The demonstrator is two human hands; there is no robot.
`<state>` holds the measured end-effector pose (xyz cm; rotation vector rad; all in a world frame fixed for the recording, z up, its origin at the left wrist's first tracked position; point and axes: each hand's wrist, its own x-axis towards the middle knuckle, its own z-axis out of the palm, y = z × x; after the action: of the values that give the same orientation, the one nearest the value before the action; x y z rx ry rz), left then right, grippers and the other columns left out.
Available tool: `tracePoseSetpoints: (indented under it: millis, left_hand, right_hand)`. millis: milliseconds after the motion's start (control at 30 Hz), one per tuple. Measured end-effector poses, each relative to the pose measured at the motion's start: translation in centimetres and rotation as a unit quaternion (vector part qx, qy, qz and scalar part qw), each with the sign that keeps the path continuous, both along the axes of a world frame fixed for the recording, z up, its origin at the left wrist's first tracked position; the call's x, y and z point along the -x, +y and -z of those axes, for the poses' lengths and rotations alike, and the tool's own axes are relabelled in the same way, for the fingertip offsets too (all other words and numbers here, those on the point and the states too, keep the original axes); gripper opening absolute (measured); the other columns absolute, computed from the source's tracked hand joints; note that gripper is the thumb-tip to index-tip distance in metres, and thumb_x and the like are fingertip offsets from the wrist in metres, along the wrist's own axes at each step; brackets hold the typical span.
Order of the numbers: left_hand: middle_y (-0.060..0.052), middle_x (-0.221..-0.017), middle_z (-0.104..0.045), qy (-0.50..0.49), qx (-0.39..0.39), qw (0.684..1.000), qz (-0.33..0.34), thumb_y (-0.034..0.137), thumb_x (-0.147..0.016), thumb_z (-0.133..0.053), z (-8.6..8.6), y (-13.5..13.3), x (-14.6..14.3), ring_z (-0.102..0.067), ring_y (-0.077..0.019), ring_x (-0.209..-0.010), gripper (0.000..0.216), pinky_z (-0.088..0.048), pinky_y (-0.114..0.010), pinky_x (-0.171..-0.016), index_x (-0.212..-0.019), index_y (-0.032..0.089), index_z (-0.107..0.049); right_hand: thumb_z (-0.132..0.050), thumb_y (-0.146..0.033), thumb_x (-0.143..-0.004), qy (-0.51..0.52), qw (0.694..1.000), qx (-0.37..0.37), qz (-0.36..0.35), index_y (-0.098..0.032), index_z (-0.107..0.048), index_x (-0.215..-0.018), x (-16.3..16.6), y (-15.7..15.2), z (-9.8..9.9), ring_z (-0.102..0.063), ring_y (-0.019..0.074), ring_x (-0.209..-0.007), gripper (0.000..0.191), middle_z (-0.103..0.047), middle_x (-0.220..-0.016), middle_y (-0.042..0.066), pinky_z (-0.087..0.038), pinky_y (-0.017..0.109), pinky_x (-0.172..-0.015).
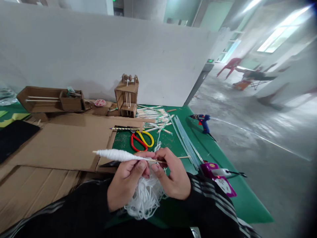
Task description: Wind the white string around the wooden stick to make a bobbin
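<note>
My left hand pinches a thin wooden stick wrapped with white string; the wound part points left over the cardboard. My right hand is closed on the bare right end of the same stick, fingers curled. A loose tangle of white string bunches under both hands, above my black striped sleeves. Red and yellow scissors lie just beyond my hands on the green mat.
Large flat cardboard sheets cover the table's left. A small cardboard frame model and a cardboard tray stand by the white wall. Sticks and clear glue rods, a blue glue gun and a purple glue gun lie right.
</note>
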<state>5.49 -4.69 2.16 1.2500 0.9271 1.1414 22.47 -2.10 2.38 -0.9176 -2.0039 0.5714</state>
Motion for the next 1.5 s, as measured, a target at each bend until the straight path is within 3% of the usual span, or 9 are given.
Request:
tracePoseSetpoints:
  millis: [300, 533, 667, 867, 1033, 1200, 1267, 1400, 1500]
  left_hand:
    - [-0.002, -0.078, -0.061, -0.009, 0.004, 1.000, -0.012, 0.032, -0.095, -0.051, 0.15, 0.46, -0.26, -0.056, -0.0119, -0.068, 0.031, -0.046, -0.023, -0.068, -0.072, 0.015, -0.062]
    - [-0.001, -0.074, -0.062, -0.010, 0.011, 1.000, -0.022, 0.033, -0.095, -0.051, 0.14, 0.39, -0.18, -0.056, -0.0113, -0.067, 0.031, -0.046, -0.022, -0.066, -0.070, 0.016, -0.060]
    - [0.000, -0.068, -0.059, -0.002, 0.004, 1.000, -0.020, 0.034, -0.094, -0.051, 0.03, 0.46, -0.11, -0.055, -0.0115, -0.066, 0.034, -0.046, -0.023, -0.066, -0.066, 0.016, -0.059]
    - [0.001, -0.069, -0.058, -0.044, 0.023, 0.999, -0.021, 0.035, -0.093, -0.055, 0.05, 0.57, -0.18, -0.055, -0.0103, -0.065, 0.028, -0.046, -0.021, -0.064, -0.074, 0.016, -0.061]
    - [0.001, -0.071, -0.059, -0.051, 0.027, 0.998, -0.022, 0.036, -0.092, -0.057, 0.12, 0.67, -0.21, -0.056, -0.0100, -0.064, 0.023, -0.048, -0.021, -0.064, -0.094, 0.015, -0.067]
    - [0.001, -0.071, -0.060, -0.077, 0.048, 0.996, -0.025, 0.036, -0.090, -0.060, 0.16, 0.68, -0.27, -0.058, -0.0100, -0.064, 0.022, -0.049, -0.020, -0.063, -0.096, 0.016, -0.068]
    - [0.001, -0.071, -0.061, -0.073, 0.045, 0.996, -0.025, 0.036, -0.090, -0.060, 0.16, 0.67, -0.30, -0.057, -0.0098, -0.064, 0.023, -0.049, -0.020, -0.063, -0.095, 0.015, -0.069]
    - [0.000, -0.073, -0.061, -0.065, 0.036, 0.997, -0.028, 0.036, -0.090, -0.060, 0.19, 0.60, -0.25, -0.057, -0.0099, -0.064, 0.023, -0.050, -0.021, -0.064, -0.096, 0.015, -0.069]
    - [0.001, -0.071, -0.061, -0.067, 0.041, 0.996, -0.029, 0.035, -0.090, -0.060, 0.21, 0.56, -0.17, -0.058, -0.0105, -0.064, 0.023, -0.050, -0.021, -0.064, -0.099, 0.015, -0.068]
  right_hand:
    - [-0.044, -0.018, -0.095, -0.031, 0.998, -0.048, 0.006, -0.020, -0.051, -0.081, -0.09, 0.33, -0.12, -0.048, 0.0167, -0.066, 0.016, -0.054, -0.068, 0.001, -0.035, 0.031, -0.063]
    - [-0.049, -0.021, -0.091, -0.002, 1.000, -0.010, 0.006, -0.020, -0.050, -0.089, -0.14, 0.11, 0.22, -0.049, 0.0161, -0.066, 0.002, -0.054, -0.074, 0.001, -0.038, 0.031, -0.063]
    - [-0.044, -0.016, -0.094, -0.023, 0.998, -0.051, 0.017, -0.020, -0.051, -0.080, -0.24, 0.28, -0.04, -0.047, 0.0160, -0.065, 0.016, -0.053, -0.068, 0.000, -0.034, 0.031, -0.063]
    - [-0.052, -0.021, -0.091, -0.007, 1.000, -0.024, 0.000, -0.020, -0.050, -0.092, -0.17, 0.29, -0.20, -0.049, 0.0159, -0.066, 0.002, -0.055, -0.075, 0.001, -0.037, 0.030, -0.063]
    - [-0.046, -0.018, -0.094, -0.041, 0.997, -0.071, 0.003, -0.021, -0.051, -0.080, -0.26, 0.55, -0.11, -0.047, 0.0159, -0.063, 0.015, -0.052, -0.066, 0.000, -0.035, 0.031, -0.062]
    - [-0.052, -0.025, -0.092, -0.032, 0.999, -0.022, 0.002, -0.021, -0.050, -0.094, -0.45, 0.46, 0.14, -0.052, 0.0168, -0.067, 0.005, -0.058, -0.078, 0.003, -0.040, 0.031, -0.062]
    - [-0.050, -0.023, -0.092, -0.033, 0.999, -0.024, 0.007, -0.021, -0.050, -0.091, -0.44, 0.40, 0.14, -0.051, 0.0164, -0.066, 0.003, -0.057, -0.076, 0.002, -0.040, 0.030, -0.062]
    - [-0.046, -0.020, -0.095, -0.048, 0.997, -0.059, 0.013, -0.020, -0.052, -0.080, -0.42, 0.47, 0.04, -0.049, 0.0164, -0.064, 0.016, -0.054, -0.066, 0.001, -0.037, 0.030, -0.061]
    - [-0.049, -0.025, -0.093, -0.038, 0.999, -0.034, 0.007, -0.020, -0.052, -0.089, -0.45, 0.45, 0.07, -0.052, 0.0168, -0.066, 0.008, -0.058, -0.073, 0.002, -0.039, 0.030, -0.060]
